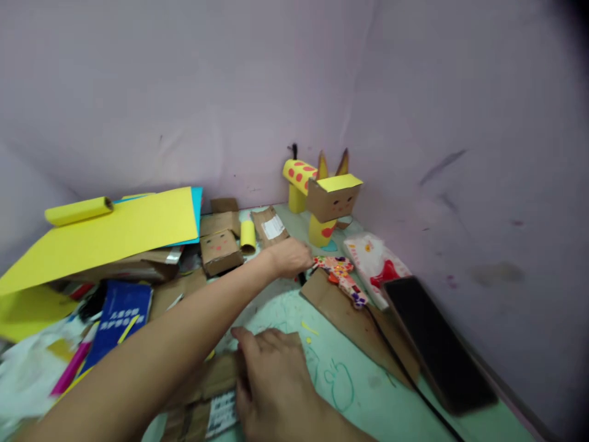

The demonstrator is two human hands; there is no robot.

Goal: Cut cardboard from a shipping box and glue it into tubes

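Note:
My left hand [291, 256] reaches across to the far side of the table, its fingers closed. What they hold, if anything, is hidden. Just right of it lies a floral-patterned glue gun [343, 277] with a black cord, resting on a flat cardboard sheet [363, 331]. Closer to me, my right hand [276, 380] grips a brown cardboard piece [209, 380] with a white label, its fingers bent over it and the thumb to the left. Beyond my left hand stands a cardboard animal [334, 199] with a yellow spotted body, pointed ears and a drawn face.
A small cardboard box with a face [221, 252] and a yellow tube [248, 237] sit behind my left forearm. Yellow sheets [138, 227] are stacked at left, above a blue packet [120, 316]. A black phone [437, 344] lies along the right wall beside a plastic packet [375, 261].

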